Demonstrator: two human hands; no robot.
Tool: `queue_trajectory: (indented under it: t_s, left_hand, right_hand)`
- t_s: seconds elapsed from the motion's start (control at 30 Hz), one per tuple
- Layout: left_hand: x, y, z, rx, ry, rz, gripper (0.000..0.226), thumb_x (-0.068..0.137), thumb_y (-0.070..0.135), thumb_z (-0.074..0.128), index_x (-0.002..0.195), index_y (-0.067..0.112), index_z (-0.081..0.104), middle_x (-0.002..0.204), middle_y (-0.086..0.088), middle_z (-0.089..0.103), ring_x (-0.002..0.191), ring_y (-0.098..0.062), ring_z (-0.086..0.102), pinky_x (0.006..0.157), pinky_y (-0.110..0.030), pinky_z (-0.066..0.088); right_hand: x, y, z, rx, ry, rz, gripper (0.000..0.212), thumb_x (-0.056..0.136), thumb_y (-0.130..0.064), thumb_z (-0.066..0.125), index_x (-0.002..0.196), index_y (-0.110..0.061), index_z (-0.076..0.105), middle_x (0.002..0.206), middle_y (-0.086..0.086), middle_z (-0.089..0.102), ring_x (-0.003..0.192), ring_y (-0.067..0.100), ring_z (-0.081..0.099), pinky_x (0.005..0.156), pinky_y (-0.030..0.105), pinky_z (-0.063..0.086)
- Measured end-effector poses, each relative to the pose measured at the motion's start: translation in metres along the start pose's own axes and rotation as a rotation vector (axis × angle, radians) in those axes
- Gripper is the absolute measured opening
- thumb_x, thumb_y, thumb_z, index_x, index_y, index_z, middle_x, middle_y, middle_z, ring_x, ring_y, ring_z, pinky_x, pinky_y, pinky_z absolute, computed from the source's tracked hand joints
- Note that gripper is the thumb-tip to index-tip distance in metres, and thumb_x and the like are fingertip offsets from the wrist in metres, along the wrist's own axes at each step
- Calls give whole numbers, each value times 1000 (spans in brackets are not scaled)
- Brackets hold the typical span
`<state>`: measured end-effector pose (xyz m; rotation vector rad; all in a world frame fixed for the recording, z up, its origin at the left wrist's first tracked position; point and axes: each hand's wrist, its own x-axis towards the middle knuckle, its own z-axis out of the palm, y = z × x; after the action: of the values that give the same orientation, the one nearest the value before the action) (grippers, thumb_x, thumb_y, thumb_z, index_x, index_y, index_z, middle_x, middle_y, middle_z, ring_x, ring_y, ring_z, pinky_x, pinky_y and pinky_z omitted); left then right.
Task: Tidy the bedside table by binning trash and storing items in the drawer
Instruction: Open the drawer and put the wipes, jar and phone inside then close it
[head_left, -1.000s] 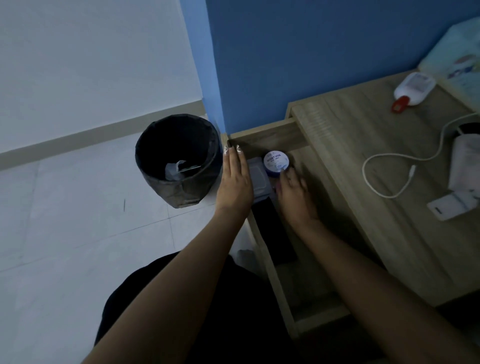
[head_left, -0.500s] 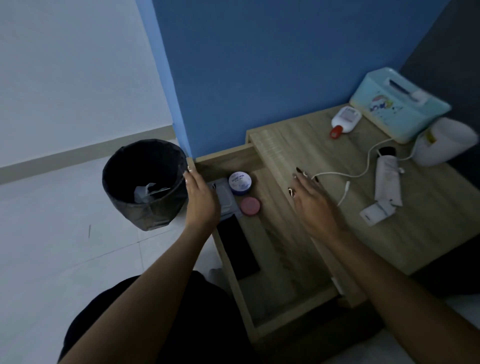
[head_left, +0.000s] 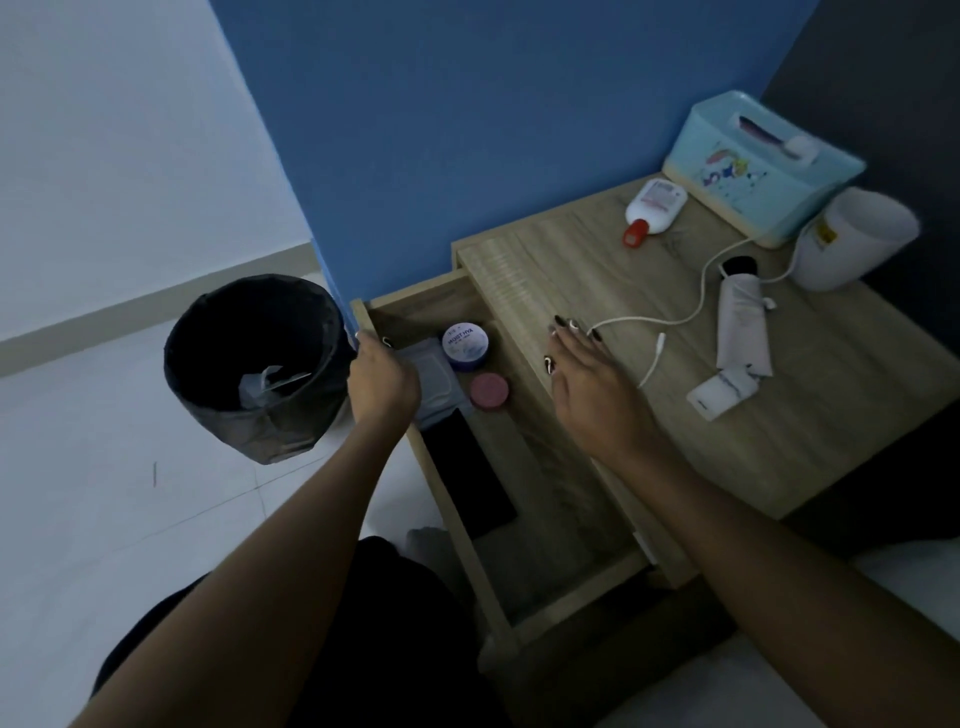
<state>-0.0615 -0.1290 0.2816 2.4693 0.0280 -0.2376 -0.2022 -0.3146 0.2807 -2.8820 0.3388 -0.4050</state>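
The wooden drawer (head_left: 566, 616) of the bedside table (head_left: 831, 415) stands pulled out. Inside lie a round white-and-blue jar (head_left: 466, 346), a small pink tin (head_left: 489, 392), a grey flat packet (head_left: 434, 382) and a black flat object (head_left: 470, 478). My left hand (head_left: 382, 382) rests curled over the drawer's left rim, beside the packet. My right hand (head_left: 587, 379) hovers, fingers spread, over the table's left edge, close to a white cable (head_left: 675, 319). On the tabletop lie a white tube (head_left: 740, 322), a small white box (head_left: 722, 397) and a white bottle with a red cap (head_left: 652, 208).
A black bin (head_left: 254, 364) with crumpled trash inside stands on the white floor, left of the drawer. A light-blue tissue box (head_left: 763, 166) and a white lamp-like object (head_left: 852, 239) sit at the table's back right against the blue wall.
My right hand has left the drawer, where it set down the pink tin, and moved right over the tabletop. My left hand stays on the drawer rim. The view has shifted right.
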Motion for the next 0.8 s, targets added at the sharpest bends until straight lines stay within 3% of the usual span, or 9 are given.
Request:
queue_trajectory:
  t_s: [0.47,0.7,0.8]
  left_hand:
    - [-4,73,50,-41,-140,71,52,93,6,32,143,-3,23,117,-26,59,103,-42,59,82,-48,52]
    - [-8,107,65,-58,-181,113,46,99,20,28,135,-9,31,127,-32,53,116,-46,52,92,-47,44]
    - [-13,119,67,-88,-178,84,57,100,25,30,144,-9,17,133,-31,50,122,-43,50,96,-44,42]
  right_hand:
    - [-3,-1,3,33,21,31,48,94,-18,30,134,-1,51,141,14,51,136,25,41,114,39,31]
    - [-2,1,4,40,39,48,46,96,-19,32,134,-2,51,142,12,50,137,24,40,116,36,28]
    - [-3,2,6,47,55,50,41,95,-17,41,131,-1,54,138,13,54,135,24,44,115,36,29]
